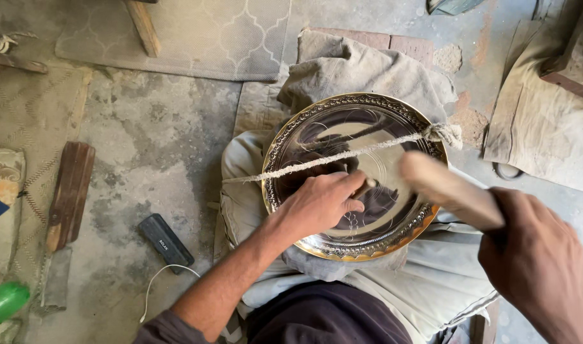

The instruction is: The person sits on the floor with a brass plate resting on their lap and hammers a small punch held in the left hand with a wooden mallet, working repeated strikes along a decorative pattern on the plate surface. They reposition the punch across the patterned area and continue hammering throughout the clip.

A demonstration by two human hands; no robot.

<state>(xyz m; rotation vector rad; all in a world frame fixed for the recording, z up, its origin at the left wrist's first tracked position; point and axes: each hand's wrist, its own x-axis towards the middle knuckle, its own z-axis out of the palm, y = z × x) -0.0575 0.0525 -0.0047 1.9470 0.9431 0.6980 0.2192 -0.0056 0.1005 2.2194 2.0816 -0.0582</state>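
While the left hand (320,204) presses down on one round engraved metal tray (317,121), its fingers curl tight around a small dark tool (366,186) whose tip meets the shiny surface. One rope (342,155) runs taut across that tray, knotted at the right rim. The tray sits on grey cloth (361,70) over the person's lap. Right hand (537,261) is fisted round one wooden mallet (447,188), blurred, just above the tray. On the concrete floor (151,140): one black block (166,239), one wooden plank (69,191), one green bottle (3,303).
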